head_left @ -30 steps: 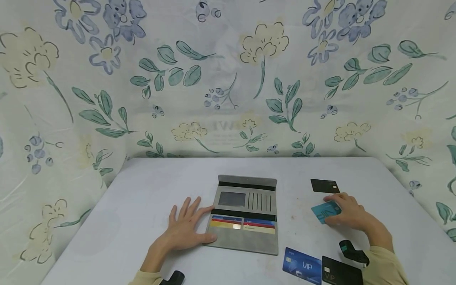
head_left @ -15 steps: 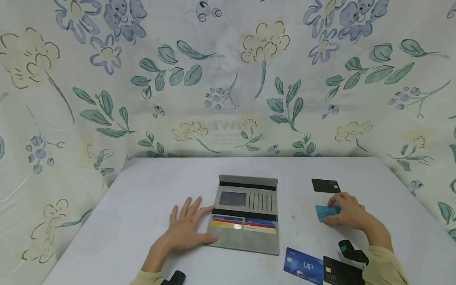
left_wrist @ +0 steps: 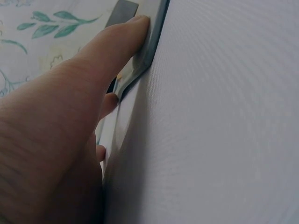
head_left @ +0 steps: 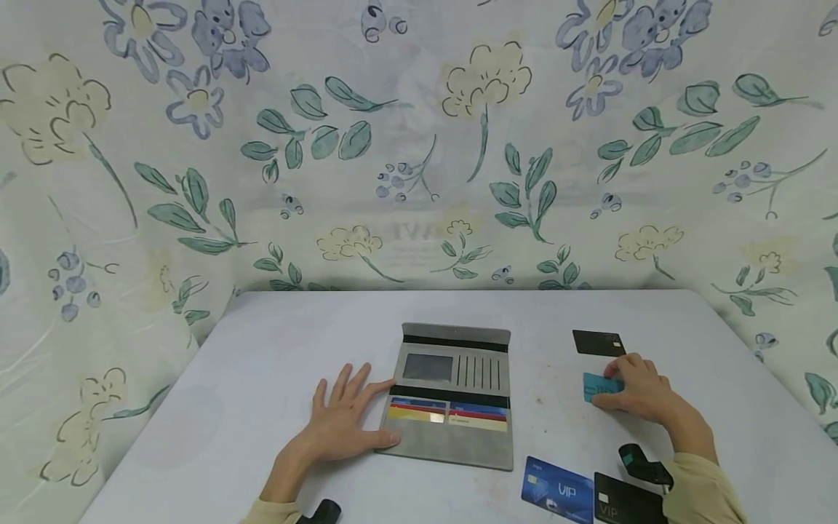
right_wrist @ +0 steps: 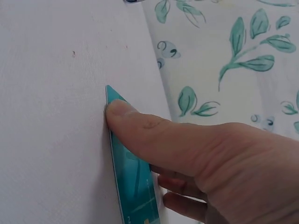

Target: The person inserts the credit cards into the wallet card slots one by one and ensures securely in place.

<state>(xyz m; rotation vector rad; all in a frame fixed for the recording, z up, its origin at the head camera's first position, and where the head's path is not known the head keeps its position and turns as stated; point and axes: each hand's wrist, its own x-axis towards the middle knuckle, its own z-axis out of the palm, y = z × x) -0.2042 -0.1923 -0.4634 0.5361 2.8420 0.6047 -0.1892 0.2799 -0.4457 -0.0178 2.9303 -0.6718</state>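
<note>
My right hand (head_left: 641,389) pinches a teal bank card (head_left: 594,386) between thumb and fingers, close over the table at the right. In the right wrist view the thumb presses on the face of the teal card (right_wrist: 133,179), which stands tilted. A grey card wallet (head_left: 452,447) lies unfolded in the middle, with colourful cards tucked in its lower pockets. My left hand (head_left: 343,422) lies spread at the wallet's left side, thumb and index fingertip at its edge. The left wrist view shows the thumb (left_wrist: 121,39) resting on the wallet's edge (left_wrist: 152,44).
A black card (head_left: 597,342) lies beyond my right hand. Nearer the front are a blue VIP card (head_left: 556,487) and a black VIP card (head_left: 628,502), side by side. The white table (head_left: 281,327) ends at a flowered cloth backdrop (head_left: 419,182).
The teal card has shifted slightly right and tilted in my right hand's pinch, showing less of its face. My left hand and the wallet have stayed put.
</note>
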